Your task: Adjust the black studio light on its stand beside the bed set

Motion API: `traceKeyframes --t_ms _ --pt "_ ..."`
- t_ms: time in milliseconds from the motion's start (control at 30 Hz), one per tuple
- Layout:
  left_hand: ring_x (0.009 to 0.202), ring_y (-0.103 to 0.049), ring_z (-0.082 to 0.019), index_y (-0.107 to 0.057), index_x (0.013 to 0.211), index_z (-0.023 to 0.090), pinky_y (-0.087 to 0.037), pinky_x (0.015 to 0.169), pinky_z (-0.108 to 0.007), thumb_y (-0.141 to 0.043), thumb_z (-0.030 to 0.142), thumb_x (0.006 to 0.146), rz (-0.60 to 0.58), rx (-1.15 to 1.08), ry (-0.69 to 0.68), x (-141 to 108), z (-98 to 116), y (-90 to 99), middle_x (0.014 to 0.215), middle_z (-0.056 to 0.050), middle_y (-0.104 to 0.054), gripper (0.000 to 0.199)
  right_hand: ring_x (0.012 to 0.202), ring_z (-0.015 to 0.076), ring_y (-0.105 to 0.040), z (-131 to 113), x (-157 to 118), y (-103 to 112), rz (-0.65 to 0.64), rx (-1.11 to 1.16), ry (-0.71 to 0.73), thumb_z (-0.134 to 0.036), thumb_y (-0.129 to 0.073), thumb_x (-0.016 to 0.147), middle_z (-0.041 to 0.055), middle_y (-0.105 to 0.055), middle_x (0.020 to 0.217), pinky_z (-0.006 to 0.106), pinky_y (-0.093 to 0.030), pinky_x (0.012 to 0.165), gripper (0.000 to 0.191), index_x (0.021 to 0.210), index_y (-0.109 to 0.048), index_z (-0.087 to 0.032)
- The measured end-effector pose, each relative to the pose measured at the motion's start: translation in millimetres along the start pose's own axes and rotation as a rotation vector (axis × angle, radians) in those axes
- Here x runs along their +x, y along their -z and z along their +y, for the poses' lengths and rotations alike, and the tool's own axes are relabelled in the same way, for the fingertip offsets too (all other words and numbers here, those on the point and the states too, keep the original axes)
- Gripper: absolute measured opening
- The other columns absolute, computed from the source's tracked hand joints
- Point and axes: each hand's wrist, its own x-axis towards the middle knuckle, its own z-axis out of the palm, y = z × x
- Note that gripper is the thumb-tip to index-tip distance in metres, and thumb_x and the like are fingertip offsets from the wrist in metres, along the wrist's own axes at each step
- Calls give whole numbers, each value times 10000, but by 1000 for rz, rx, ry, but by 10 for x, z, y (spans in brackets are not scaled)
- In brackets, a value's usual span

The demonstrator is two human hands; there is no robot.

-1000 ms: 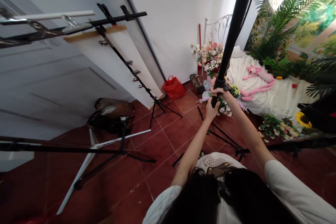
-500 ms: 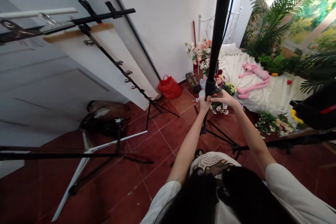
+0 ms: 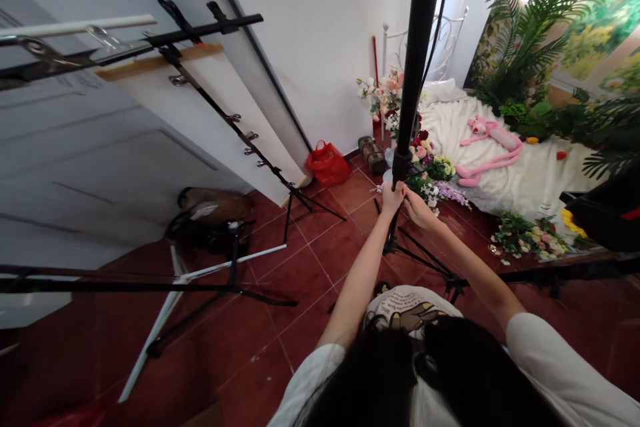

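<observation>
A black light stand (image 3: 413,60) rises in front of me, with a dark lamp head at its top edge of the view. My left hand (image 3: 393,197) is closed round the lower pole, just below a black collar joint (image 3: 401,165). Against the pole's right side, at the same height, my right hand (image 3: 418,207) has its fingers pressed together; whether they grip the pole or a small part of it is hidden. The stand's legs (image 3: 425,257) spread over the red floor below.
Flower bunches (image 3: 387,90) stand beyond the pole. A pink plush toy (image 3: 493,147) lies on a white-draped bed (image 3: 445,127). To the left are a red bag (image 3: 329,163), a clipped white backdrop (image 3: 240,127) and tripod legs (image 3: 200,300). Another black lamp (image 3: 607,213) is at right.
My right hand has come down from the collar joint to beside my left hand. The view has shifted slightly, moving the surroundings to the right.
</observation>
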Motion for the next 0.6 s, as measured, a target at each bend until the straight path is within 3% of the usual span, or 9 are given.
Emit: traceKeyframes --t_ms 133,300,467,600 --pt "390 -413 -125 -440 418 245 -305 454 -300 -272 1041 682 -25 5 -11 -5 -7 9 382 -8 -416 855 1200 293 -654 77 136 88 10 9 -67 -465 -454 994 153 -720 1241 506 -451 1142 391 1222 -646 -212" --pt "379 -403 -118 -454 434 236 -290 448 -287 -289 1027 703 -30 -7 11 -15 16 7 376 2 -410 851 1069 249 -683 163 288 61 79 145 -232 -459 -509 960 106 -731 1116 447 -494 1079 343 1171 -613 -210" --pt "390 -406 -121 -437 431 240 -307 454 -286 -269 1021 716 -25 -4 5 -19 32 5 378 1 -403 849 952 215 -689 219 330 -17 168 417 -391 -534 -636 889 40 -717 975 389 -564 959 496 1275 -553 -234" --pt "398 -411 -126 -449 444 243 -302 453 -293 -282 996 748 -27 -3 13 -13 21 5 388 -4 -408 830 812 178 -686 182 360 17 187 499 -437 -498 -752 829 -11 -710 852 335 -587 860 560 1289 -553 -249"
